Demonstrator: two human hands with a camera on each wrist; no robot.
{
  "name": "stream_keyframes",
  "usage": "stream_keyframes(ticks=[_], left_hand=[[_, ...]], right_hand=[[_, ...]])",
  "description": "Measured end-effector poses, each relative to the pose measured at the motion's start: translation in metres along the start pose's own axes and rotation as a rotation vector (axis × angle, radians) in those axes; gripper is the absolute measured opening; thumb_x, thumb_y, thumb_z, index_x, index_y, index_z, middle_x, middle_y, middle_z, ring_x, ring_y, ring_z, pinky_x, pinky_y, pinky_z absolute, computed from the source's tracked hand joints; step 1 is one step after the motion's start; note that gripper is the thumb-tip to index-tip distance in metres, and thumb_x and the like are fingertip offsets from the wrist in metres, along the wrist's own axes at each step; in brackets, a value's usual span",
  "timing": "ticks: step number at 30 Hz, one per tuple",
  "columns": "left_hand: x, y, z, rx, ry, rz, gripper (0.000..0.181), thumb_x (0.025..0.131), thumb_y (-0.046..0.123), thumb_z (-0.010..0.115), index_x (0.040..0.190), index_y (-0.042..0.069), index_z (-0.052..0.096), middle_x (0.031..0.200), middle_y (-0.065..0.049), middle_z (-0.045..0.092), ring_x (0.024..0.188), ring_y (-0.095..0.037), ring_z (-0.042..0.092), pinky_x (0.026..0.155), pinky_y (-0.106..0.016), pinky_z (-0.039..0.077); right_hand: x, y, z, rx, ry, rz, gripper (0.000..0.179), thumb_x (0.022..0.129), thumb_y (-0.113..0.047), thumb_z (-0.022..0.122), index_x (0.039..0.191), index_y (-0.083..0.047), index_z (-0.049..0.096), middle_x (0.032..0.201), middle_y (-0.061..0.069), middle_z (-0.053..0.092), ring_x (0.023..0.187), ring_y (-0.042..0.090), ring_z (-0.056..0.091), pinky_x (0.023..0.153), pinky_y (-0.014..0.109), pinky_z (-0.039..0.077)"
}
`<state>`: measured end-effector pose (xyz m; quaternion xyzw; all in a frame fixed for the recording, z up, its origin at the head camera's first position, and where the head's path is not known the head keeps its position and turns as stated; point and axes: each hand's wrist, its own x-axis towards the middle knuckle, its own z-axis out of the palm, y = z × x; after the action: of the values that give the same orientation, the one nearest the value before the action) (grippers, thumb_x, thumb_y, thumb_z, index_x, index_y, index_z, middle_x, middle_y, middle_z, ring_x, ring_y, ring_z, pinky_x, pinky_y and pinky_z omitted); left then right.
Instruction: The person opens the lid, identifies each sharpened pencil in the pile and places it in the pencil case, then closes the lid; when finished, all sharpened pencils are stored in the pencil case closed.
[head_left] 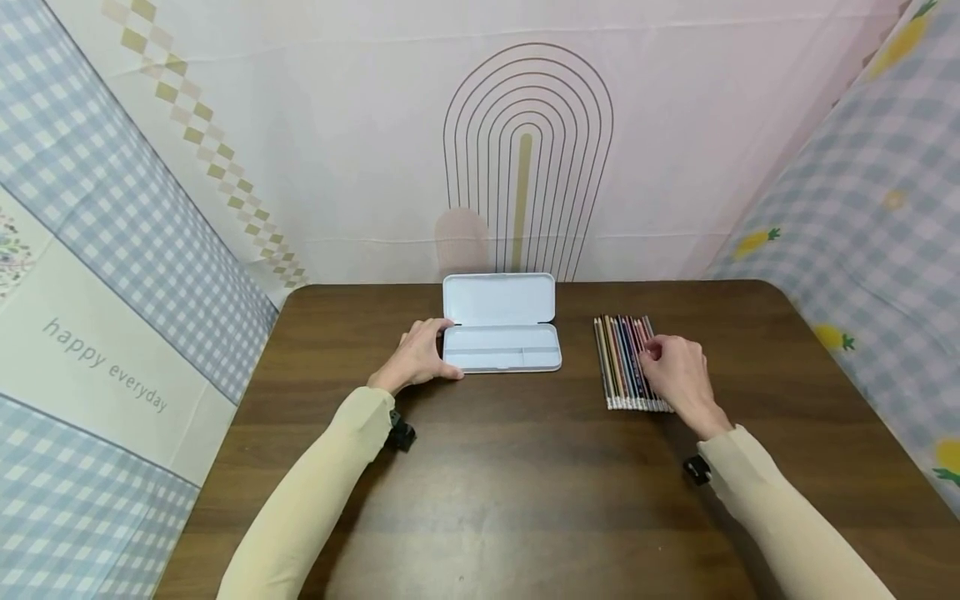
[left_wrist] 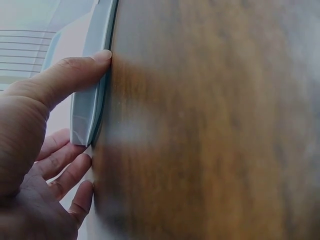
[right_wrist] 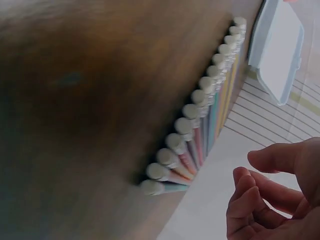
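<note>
A pale blue pencil case [head_left: 480, 337] lies with its lid [head_left: 498, 300] raised at the back of the table, its divided inside bare. My left hand [head_left: 416, 357] spans the case's left end, the thumb on the front edge and the other fingers toward the hinge side. In the left wrist view the thumb presses on the case rim [left_wrist: 85, 117]. To the right, several pencils [head_left: 618, 358] lie side by side, white eraser ends toward me. Over their right side hovers my right hand [head_left: 678, 375], fingers bent, a gap between thumb and fingertips [right_wrist: 243, 175] with nothing in it.
The brown wooden table [head_left: 480, 492] carries both the case and the pencils. A patterned white cloth [head_left: 360, 150] hangs right behind its back edge, with checked cloths at the left and right sides. A small black camera sits on each wrist.
</note>
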<state>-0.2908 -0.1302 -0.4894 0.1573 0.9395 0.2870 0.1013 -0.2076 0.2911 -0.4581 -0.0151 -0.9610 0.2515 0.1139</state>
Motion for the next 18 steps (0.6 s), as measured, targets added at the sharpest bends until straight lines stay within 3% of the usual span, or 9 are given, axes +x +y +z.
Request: stream_keyframes(ticks=[7, 11, 18], left_hand=[[0.000, 0.001, -0.001, 0.000, 0.002, -0.003, 0.098, 0.081, 0.034, 0.096, 0.161, 0.006, 0.048, 0.166, -0.019, 0.052, 0.155, -0.038, 0.041, 0.130, -0.060, 0.031], [-0.001, 0.002, -0.001, -0.002, 0.000, -0.004, 0.098, 0.081, 0.033, 0.096, 0.161, 0.006, 0.048, 0.166, -0.019, 0.051, 0.155, -0.038, 0.041, 0.129, -0.060, 0.031], [0.000, 0.001, 0.000, -0.003, 0.003, -0.001, 0.097, 0.080, 0.033, 0.096, 0.160, 0.006, 0.048, 0.165, -0.019, 0.053, 0.155, -0.039, 0.041, 0.130, -0.060, 0.031]], right_hand=[[-0.004, 0.011, 0.000, -0.044, -0.042, 0.041, 0.021, 0.097, -0.005, 0.061, 0.086, 0.001, 0.078, 0.079, 0.017, 0.074, 0.071, 0.032, 0.065, 0.067, 0.047, 0.053], [-0.005, 0.015, 0.001, -0.042, -0.065, 0.059, 0.022, 0.097, -0.005, 0.062, 0.088, 0.003, 0.080, 0.085, 0.021, 0.077, 0.074, 0.034, 0.068, 0.072, 0.055, 0.057], [-0.008, 0.020, 0.002, -0.048, -0.092, 0.065, 0.022, 0.096, -0.004, 0.062, 0.082, 0.003, 0.079, 0.082, 0.021, 0.076, 0.071, 0.032, 0.067, 0.072, 0.056, 0.058]])
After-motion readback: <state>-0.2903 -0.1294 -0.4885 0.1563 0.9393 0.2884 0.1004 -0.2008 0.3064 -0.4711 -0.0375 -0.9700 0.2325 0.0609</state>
